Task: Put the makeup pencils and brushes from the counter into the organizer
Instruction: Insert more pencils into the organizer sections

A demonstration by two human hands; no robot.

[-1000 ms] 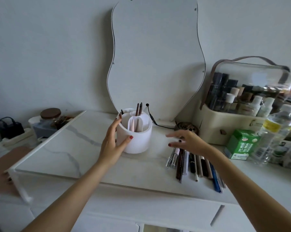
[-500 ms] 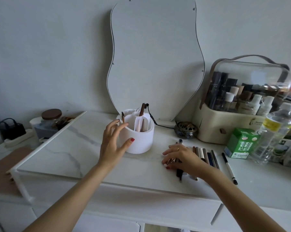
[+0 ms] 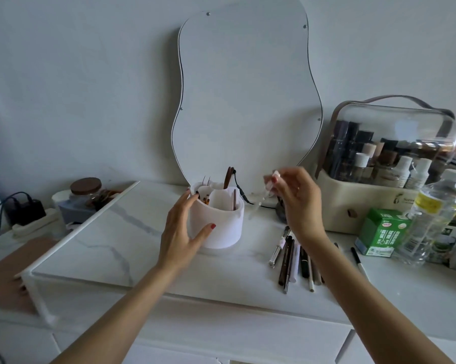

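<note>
Behind our hands a wavy mirror (image 3: 245,101) leans on the wall; right of our right hand sit a clear-lidded cosmetics case (image 3: 387,164), green carton (image 3: 380,232) and water bottle (image 3: 431,219).

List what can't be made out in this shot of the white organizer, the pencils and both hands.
Head view only:
- Item pinched by the right hand: motion-blurred, pale and thin; pencil or brush unclear.
- Organizer contents: lower parts hidden by its walls.
- Pencils on the counter: far ends covered by the right wrist; labels too small.
- Left hand: palm contact with the organizer hidden.
</note>
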